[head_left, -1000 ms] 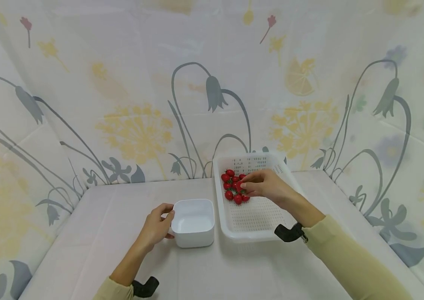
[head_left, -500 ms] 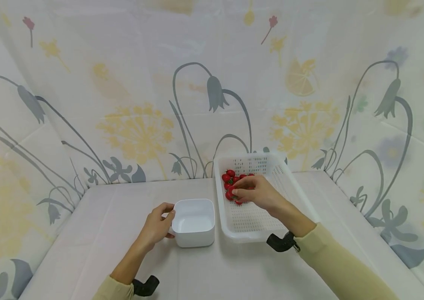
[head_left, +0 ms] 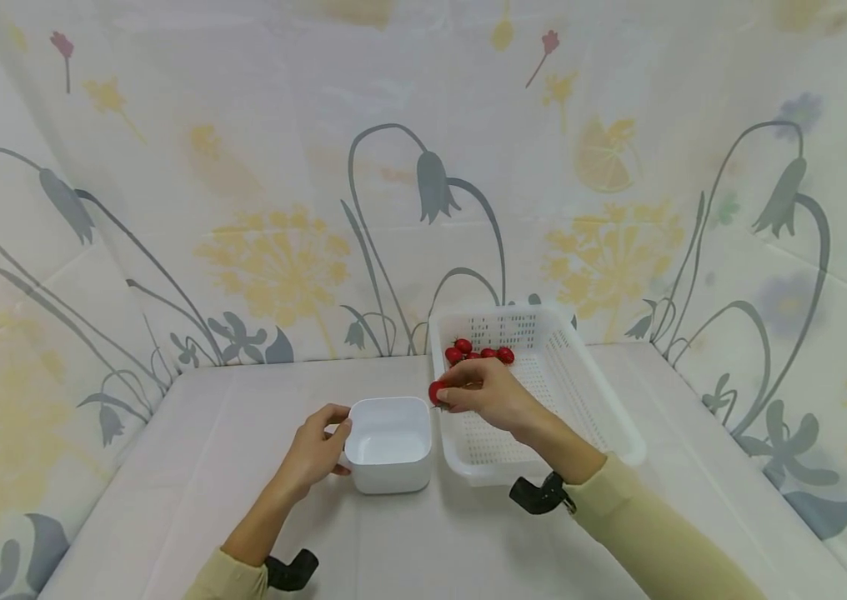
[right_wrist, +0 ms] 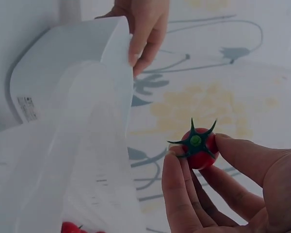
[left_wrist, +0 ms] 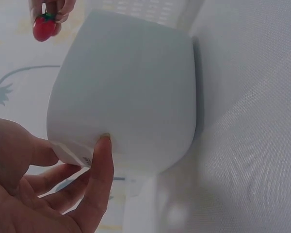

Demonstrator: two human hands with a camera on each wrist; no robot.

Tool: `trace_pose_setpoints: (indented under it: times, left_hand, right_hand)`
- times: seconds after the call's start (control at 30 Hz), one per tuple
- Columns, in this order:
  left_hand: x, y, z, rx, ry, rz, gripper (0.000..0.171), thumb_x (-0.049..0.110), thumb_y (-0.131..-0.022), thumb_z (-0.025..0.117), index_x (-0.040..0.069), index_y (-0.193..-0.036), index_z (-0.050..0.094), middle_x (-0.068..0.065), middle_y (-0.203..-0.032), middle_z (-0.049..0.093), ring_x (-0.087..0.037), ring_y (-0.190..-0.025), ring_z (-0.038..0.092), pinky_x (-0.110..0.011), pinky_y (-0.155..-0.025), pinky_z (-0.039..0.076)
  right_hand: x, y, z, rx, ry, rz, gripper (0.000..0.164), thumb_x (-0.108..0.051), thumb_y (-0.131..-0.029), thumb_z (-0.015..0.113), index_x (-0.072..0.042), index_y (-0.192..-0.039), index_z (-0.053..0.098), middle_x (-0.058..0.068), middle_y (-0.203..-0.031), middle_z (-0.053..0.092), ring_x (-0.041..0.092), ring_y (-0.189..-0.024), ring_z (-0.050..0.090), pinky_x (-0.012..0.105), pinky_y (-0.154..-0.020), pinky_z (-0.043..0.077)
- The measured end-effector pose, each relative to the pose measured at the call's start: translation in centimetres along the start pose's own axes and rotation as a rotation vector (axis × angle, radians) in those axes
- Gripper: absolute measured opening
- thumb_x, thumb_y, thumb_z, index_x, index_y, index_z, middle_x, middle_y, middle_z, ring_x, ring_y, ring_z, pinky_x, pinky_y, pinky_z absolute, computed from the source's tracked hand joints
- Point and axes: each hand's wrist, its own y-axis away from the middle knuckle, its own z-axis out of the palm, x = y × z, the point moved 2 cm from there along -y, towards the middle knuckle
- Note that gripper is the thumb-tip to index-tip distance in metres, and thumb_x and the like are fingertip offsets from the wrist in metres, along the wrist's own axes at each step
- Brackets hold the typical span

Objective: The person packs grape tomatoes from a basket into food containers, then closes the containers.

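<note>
L hand (head_left: 316, 447) grips the smooth white, rounded-square box (head_left: 392, 477) on the pale table (head_left: 243, 412); farther out now, R hand (head_left: 489, 396) pinches a shiny red cherry tomato (right_wrist: 206, 156) (green star-shaped calyx (right_wrist: 196, 141) showing!) up by the L rim of the white perforated plastic basket (head_left: 494, 450). More red tomatoes (head_left: 505, 355) at that basket's far-L end, w/ a white floral-print sheet (head_left: 281, 125) behind.

The box (head_left: 391, 479) stands left of the basket (head_left: 491, 446) holding tomatoes (head_left: 504, 356).
</note>
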Motion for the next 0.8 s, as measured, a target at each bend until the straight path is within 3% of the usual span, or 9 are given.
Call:
trace_pose_setpoints:
  times: [0.8]
  left_hand:
    - [-0.1, -0.1, 0.1, -0.001, -0.004, -0.008, 0.031, 0.011, -0.105, 0.052, -0.002, -0.133, 0.057, -0.022, -0.137, 0.057, -0.025, -0.087, 0.067, -0.036, -0.057, 0.064]
  right_hand:
    - [0.6, -1.9, 6.8, -0.021, 0.183, -0.057, 0.016, -0.017, -0.096, 0.071, -0.007, -0.109, 0.074, 0.003, -0.102, 0.072, 0.017, -0.087, 0.071, 0.034, -0.080, 0.063]
